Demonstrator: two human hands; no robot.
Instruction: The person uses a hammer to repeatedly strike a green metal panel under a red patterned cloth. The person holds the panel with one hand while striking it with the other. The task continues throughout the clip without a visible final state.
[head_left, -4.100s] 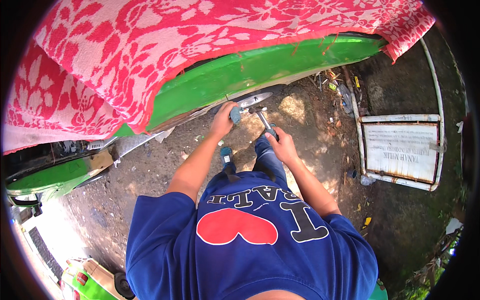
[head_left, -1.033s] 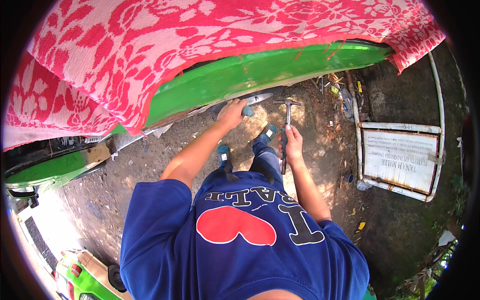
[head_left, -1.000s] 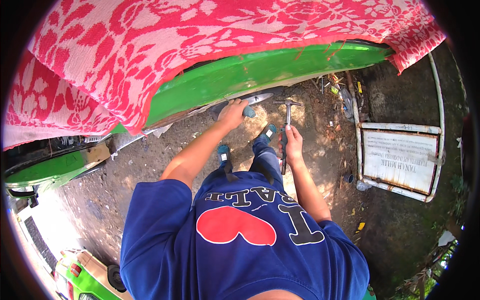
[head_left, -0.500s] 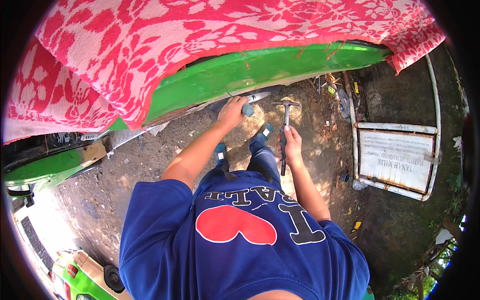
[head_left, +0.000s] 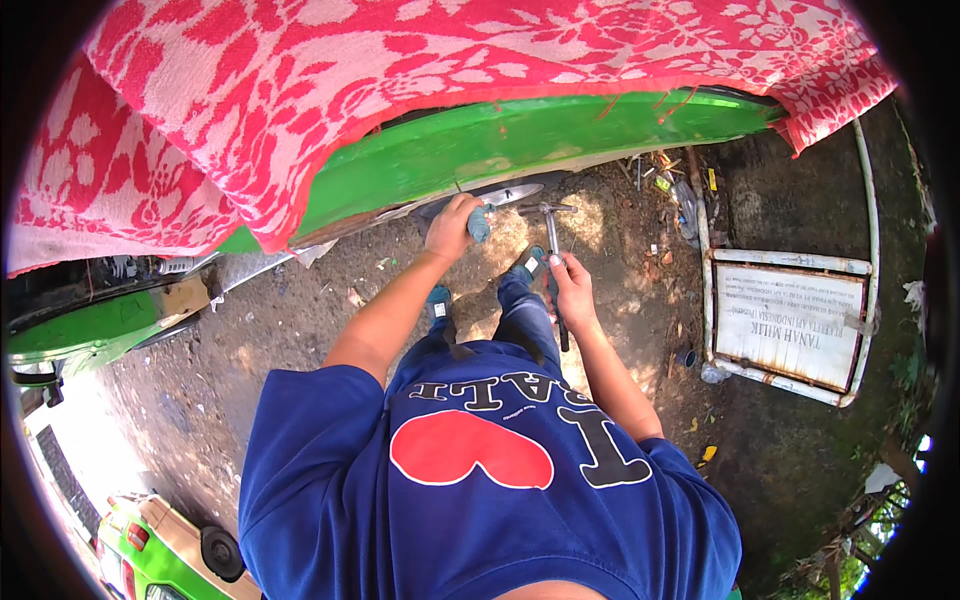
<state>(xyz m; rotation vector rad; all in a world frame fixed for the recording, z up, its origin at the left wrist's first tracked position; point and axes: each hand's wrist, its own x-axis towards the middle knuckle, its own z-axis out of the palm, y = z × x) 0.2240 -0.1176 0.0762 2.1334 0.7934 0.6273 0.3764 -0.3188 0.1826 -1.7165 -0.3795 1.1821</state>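
Observation:
My left hand is closed around a teal-handled screwdriver, close to the lower edge of a green car body panel. Its thin metal shaft sticks out above my fingers, toward the panel; whether the tip touches it I cannot tell. A hammer with a metal head and dark handle is gripped in my right hand. The hammer head is raised to the right of the screwdriver handle, apart from it. Behind the tools, a pale, pointed metal piece shows beneath the panel.
A red and pink flowered cloth drapes over the car. On the right stands a rusty white metal frame with a sign board. Litter lies on the dirt ground. Another green vehicle is at the lower left.
The hammer in my right hand has moved left, closer to the screwdriver. My left hand has shifted slightly left, and the screwdriver handle has tilted a little.

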